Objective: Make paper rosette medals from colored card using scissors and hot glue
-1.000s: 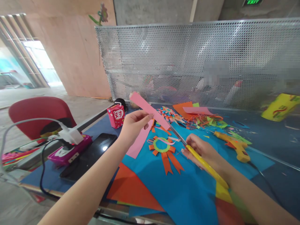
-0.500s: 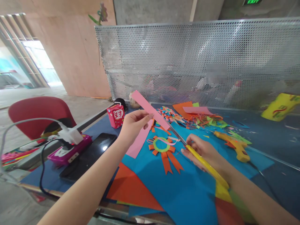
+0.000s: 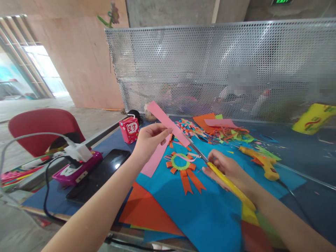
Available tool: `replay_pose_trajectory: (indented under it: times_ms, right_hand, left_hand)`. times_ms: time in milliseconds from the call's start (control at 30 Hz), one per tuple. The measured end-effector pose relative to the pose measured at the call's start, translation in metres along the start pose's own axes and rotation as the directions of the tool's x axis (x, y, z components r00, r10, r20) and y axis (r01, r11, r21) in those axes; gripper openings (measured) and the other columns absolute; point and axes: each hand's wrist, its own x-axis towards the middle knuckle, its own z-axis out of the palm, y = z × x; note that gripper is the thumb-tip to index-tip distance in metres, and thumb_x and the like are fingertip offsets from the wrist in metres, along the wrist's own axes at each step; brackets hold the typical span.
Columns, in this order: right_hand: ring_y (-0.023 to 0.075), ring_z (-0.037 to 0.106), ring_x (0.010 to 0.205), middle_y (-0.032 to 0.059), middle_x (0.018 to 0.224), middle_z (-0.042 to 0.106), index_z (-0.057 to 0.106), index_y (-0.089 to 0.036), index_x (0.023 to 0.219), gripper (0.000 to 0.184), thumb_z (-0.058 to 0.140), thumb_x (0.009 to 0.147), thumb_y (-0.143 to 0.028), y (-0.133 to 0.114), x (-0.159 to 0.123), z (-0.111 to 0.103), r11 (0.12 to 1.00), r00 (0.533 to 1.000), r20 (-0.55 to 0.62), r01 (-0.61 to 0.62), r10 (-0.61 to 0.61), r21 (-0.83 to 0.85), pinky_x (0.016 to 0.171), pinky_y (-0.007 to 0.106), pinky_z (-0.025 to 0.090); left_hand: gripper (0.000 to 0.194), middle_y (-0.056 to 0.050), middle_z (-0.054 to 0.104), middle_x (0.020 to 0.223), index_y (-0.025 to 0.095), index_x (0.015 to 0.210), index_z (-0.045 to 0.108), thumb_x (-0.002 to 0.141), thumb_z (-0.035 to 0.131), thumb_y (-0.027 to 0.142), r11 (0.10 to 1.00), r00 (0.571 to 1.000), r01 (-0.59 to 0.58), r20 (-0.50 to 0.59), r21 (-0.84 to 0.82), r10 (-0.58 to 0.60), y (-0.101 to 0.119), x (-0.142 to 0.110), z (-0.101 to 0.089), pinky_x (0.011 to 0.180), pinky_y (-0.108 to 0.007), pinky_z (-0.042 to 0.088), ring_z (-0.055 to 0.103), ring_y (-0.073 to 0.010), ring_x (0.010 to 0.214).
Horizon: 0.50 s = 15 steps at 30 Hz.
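Between thumb and fingers my left hand (image 3: 154, 138) pinches a pink paper strip (image 3: 164, 119), which slants down to the right. My right hand (image 3: 223, 168) is wrapped round the yellow handles of a pair of scissors (image 3: 229, 183). Their metal blades meet the strip's lower right end. Below the blades, on a blue paper sheet (image 3: 168, 194), lies an orange paper rosette (image 3: 187, 175) with a green zigzag ring and two tails. A wider pink paper piece (image 3: 154, 159) lies partly behind my left hand.
A yellow hot glue gun (image 3: 262, 162) lies at the right, its cord running forward. Paper scraps (image 3: 231, 133) are heaped behind. At the left are a juice box (image 3: 129, 129), a dark phone or tablet (image 3: 105, 171) and a purple power strip (image 3: 78, 169). A perforated metal panel (image 3: 194, 56) stands behind.
Both hands, the pink strip and the scissors are almost in the same place. The view has shifted very slightly.
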Motion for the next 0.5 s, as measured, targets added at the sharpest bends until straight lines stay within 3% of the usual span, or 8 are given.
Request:
replay_pose_trajectory:
  times_ms: [200,500]
  right_hand:
    - [0.0047,0.031,0.033,-0.0105,0.046,0.034,0.034,-0.022,0.071,0.029,0.057,0.072,-0.041,-0.0003,-0.0006,-0.0005,1.0,1.0,-0.012,-0.015,0.015,-0.025,0.033,0.019,0.024]
    - [0.0041,0.028,0.033,-0.0111,0.043,0.032,0.035,-0.022,0.07,0.032,0.059,0.069,-0.042,-0.0029,-0.0004,-0.0018,0.999,0.999,-0.024,-0.033,0.033,-0.036,0.033,0.018,0.021]
  left_hand:
    - [0.013,0.003,0.049,0.05,0.016,0.065,0.063,0.065,0.065,0.029,0.998,1.0,-0.005,-0.016,0.063,0.006,0.0011,-0.0006,-0.0001,0.041,-0.02,0.032,0.041,-0.0055,0.044]
    - [0.016,0.001,0.051,0.056,0.015,0.071,0.064,0.066,0.064,0.03,0.994,1.0,-0.014,-0.017,0.113,0.016,0.0013,-0.0003,-0.0014,0.042,-0.02,0.033,0.041,-0.0057,0.046]
